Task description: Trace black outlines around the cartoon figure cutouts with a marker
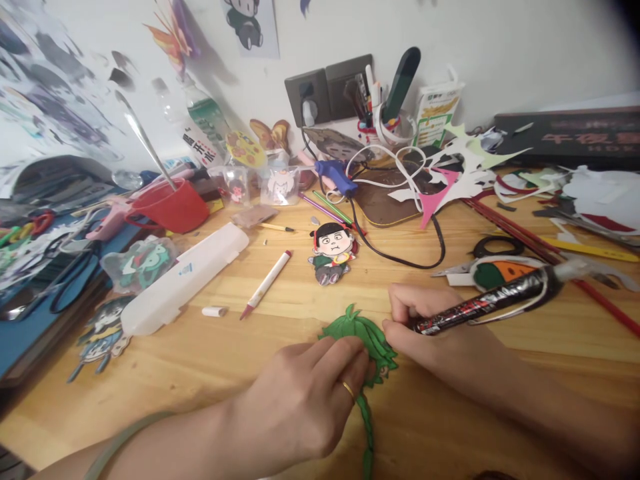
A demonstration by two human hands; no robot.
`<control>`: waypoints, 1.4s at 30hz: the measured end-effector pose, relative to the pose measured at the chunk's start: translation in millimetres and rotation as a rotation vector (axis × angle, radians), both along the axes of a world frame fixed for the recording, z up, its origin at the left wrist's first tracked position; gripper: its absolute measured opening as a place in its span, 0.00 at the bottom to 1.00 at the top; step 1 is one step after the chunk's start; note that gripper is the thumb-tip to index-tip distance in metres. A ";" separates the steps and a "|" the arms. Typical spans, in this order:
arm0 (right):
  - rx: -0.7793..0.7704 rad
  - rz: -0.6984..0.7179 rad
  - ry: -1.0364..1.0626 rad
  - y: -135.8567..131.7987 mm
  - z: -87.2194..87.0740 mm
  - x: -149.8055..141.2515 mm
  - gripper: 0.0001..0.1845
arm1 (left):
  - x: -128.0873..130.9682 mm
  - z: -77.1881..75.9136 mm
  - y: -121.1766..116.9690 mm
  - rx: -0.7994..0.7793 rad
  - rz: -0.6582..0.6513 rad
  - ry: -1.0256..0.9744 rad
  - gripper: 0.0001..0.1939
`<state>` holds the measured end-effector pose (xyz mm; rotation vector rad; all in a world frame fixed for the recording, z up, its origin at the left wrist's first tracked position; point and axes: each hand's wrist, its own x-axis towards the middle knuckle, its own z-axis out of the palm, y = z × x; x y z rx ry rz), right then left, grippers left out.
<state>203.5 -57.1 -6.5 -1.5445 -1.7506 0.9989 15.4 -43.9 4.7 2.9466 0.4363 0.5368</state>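
My left hand [320, 393], a ring on one finger, presses its bent fingers onto a green-haired cutout figure [350, 328]. A long green braid [366, 427] hangs from the figure toward the near edge, and my fingers hide part of its face. My right hand [417, 320] grips a thick black pen [483, 301] with red and white print near its front end, at the cutout's right side. The pen's tip is hidden behind my fingers. Just beyond my hands lies a finished-looking cutout of a black-haired character [331, 253].
A red-tipped marker [266, 283], its white cap [214, 311] and a white plastic case [187, 280] lie left. A red mug [170, 207] stands farther back. A blue glue gun [336, 179] with a black cord, paper scraps [457, 173] and scissors [463, 269] are across the back and right.
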 end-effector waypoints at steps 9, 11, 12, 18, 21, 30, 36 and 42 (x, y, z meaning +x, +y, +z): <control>0.007 -0.007 -0.021 -0.7 -0.2 -0.3 0.13 | -1.1 0.6 1.0 -0.028 -0.008 -0.004 0.14; 0.009 -0.003 -0.022 -0.5 0.0 -0.2 0.13 | -1.5 0.7 0.8 -0.029 -0.011 0.006 0.13; 0.007 -0.002 -0.025 -0.4 0.3 -0.1 0.13 | -1.6 0.7 0.6 -0.029 -0.012 0.011 0.13; -0.024 0.009 -0.010 0.4 2.9 0.2 0.13 | -1.8 0.5 0.6 -0.022 0.002 0.019 0.14; -0.006 0.001 -0.018 -0.2 1.6 0.3 0.13 | -2.0 0.4 0.8 -0.038 -0.005 0.013 0.14; 0.013 -0.005 -0.019 0.9 2.0 -1.0 0.13 | -0.6 1.4 1.2 -0.015 -0.003 0.006 0.15; 0.005 -0.001 -0.010 0.2 1.2 -0.3 0.13 | -1.0 1.0 1.3 -0.020 -0.005 0.007 0.15; -0.013 -0.006 -0.012 0.0 2.5 -0.2 0.13 | -0.5 0.8 0.6 -0.023 -0.008 -0.007 0.14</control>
